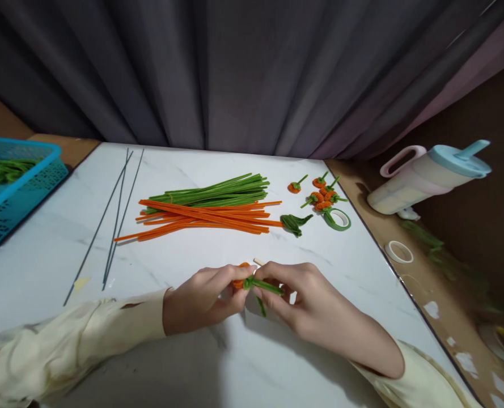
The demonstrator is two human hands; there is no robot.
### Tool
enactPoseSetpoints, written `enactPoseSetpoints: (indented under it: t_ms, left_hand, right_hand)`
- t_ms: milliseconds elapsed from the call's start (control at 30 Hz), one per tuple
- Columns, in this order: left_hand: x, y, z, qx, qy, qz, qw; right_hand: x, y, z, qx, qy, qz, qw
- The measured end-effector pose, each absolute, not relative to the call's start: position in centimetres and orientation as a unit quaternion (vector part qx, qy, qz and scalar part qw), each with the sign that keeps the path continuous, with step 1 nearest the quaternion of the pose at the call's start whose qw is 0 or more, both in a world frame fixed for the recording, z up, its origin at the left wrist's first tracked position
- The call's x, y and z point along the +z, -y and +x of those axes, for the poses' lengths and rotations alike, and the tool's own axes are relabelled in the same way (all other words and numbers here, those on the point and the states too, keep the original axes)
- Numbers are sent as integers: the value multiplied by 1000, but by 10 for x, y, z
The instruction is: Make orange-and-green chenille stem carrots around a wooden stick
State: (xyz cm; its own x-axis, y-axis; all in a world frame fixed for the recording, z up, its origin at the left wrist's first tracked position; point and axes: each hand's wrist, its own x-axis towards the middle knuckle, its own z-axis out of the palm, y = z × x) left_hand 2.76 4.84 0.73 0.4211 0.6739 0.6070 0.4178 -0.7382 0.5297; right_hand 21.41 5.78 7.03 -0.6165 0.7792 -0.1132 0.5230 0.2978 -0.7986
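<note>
Both hands meet low on the smooth white marble-patterned tabletop point(43, 255), wrists in loose cream fabric sleeves point(64, 340). The left hand point(204, 297) has its fingers curled narrow, pinching a small fuzzy orange pipe-cleaner coil point(240, 281) between thumb and fingertips; only a sliver of the coil shows. The right hand point(311, 306) pinches a fuzzy green pipe-cleaner stem point(265, 287) that runs from the coil across its fingers, with a short green end hanging below. A pale thin stick tip point(258, 262) pokes out just above where the fingers meet; what it belongs to cannot be told. Farther back, well apart from the hands, lies a bundle of long straight green pipe cleaners point(217, 191) touching a fan of long orange pipe cleaners point(204, 218) in front of it. At the right end of these sits a folded dark green leaf-shaped piece point(294, 222), then a roll of green tape point(339, 219) and a cluster of small round orange coils with green stems point(322, 192). Three thin dark straight wires point(115, 221) lie slantwise on the left. A turquoise perforated plastic basket point(17, 187) holding green pieces stands at the left edge. On the brown surface to the right are a pale plastic jug with a blue lid and pink handle point(422, 178) and a white tape ring point(398, 251). Grey pleated curtain point(234, 73) hangs behind.
</note>
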Motion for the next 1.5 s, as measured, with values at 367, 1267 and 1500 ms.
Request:
enactPoseSetpoints:
  t_ms: [367,1267,1500]
  left_hand:
    - [19,-50,28,324,-351,769,425]
    - [0,-52,25,290,-285,556,725]
    - [13,-50,26,302,-350,618,636]
  right_hand:
    - [70,-51,223,128,953,-268,57]
    - [28,-58,249,156,865,-474,59]
    - [25,-49,234,79,875,-470,-88]
